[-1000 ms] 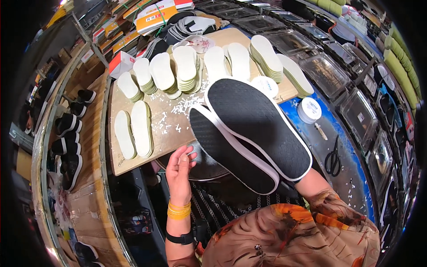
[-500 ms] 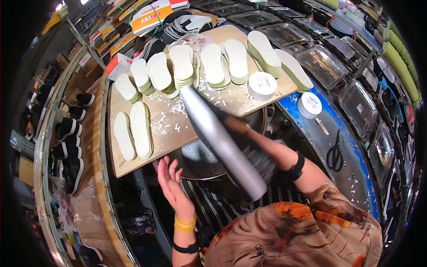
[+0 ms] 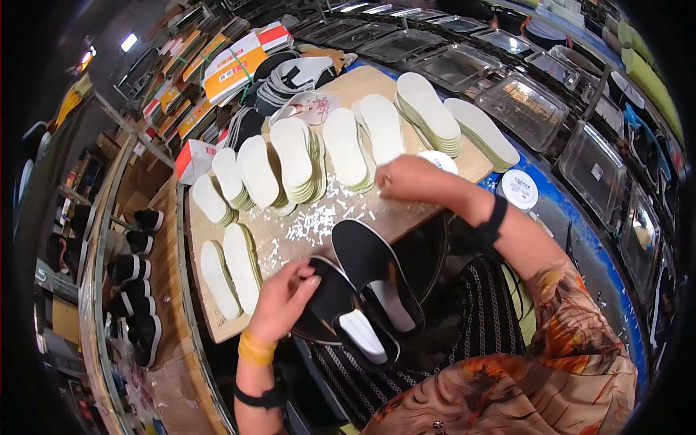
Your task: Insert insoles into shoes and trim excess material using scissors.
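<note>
Two black shoes (image 3: 370,254) lie side by side over my lap, toes toward the board. Light-coloured panels show in their heel halves, one white and one silvery grey. My left hand (image 3: 284,297) is at the toe of the left shoe (image 3: 330,301), its thumb and fingers curled round the edge. Over the board, my right hand (image 3: 409,178) is closed beside a stack of white insoles (image 3: 380,130). Its fingertips are turned away, so whatever they hold is hidden. Further stacks of insoles (image 3: 293,156) line the wooden board (image 3: 290,235).
Small white scraps (image 3: 312,223) litter the board. A round white tub (image 3: 439,161) is partly behind my right hand; another tub (image 3: 519,188) stands on the blue bench. Black shoes (image 3: 144,337) fill the left rack (image 3: 170,290). Clear-lidded trays (image 3: 522,109) are at the right.
The long silvery shape, blurred by motion before, is gone from over the board. Both shoes now lie over my lap. My right hand has reached out to the insoles; my left has come to a shoe.
</note>
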`<state>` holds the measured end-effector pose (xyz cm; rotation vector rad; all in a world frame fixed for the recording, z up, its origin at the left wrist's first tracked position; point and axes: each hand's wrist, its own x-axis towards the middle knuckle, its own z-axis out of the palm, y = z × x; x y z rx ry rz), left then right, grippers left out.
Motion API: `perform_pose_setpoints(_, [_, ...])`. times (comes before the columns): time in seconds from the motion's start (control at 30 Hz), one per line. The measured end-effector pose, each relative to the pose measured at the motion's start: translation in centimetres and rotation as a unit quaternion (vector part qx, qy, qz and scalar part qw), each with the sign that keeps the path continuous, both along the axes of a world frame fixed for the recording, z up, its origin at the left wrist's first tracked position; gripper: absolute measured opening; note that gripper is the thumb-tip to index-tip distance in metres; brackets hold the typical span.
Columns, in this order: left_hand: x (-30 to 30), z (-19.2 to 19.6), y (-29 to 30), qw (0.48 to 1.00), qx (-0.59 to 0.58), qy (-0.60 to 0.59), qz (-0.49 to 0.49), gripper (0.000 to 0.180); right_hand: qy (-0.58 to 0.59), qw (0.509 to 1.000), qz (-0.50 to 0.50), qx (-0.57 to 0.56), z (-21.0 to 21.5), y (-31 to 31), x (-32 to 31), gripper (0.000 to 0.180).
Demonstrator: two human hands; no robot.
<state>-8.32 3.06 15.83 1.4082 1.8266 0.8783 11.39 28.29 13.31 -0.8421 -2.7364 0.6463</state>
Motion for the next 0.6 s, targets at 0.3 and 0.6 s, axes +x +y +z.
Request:
perform_pose_setpoints(0.3, [1.2,-4.9,23.7,0.886,0.111,0.433,-0.127,0.052,-0.184,0.976,-0.013,0.117,-3.4,8.8,-2.7,0.025])
perform_pose_setpoints(0.6, [-0.8,-6.9,25.9,0.898,0.039,0.387,-0.207,0.039,-0.072,0.961,0.035,0.266,-6.8,8.8,-2.2,0.01])
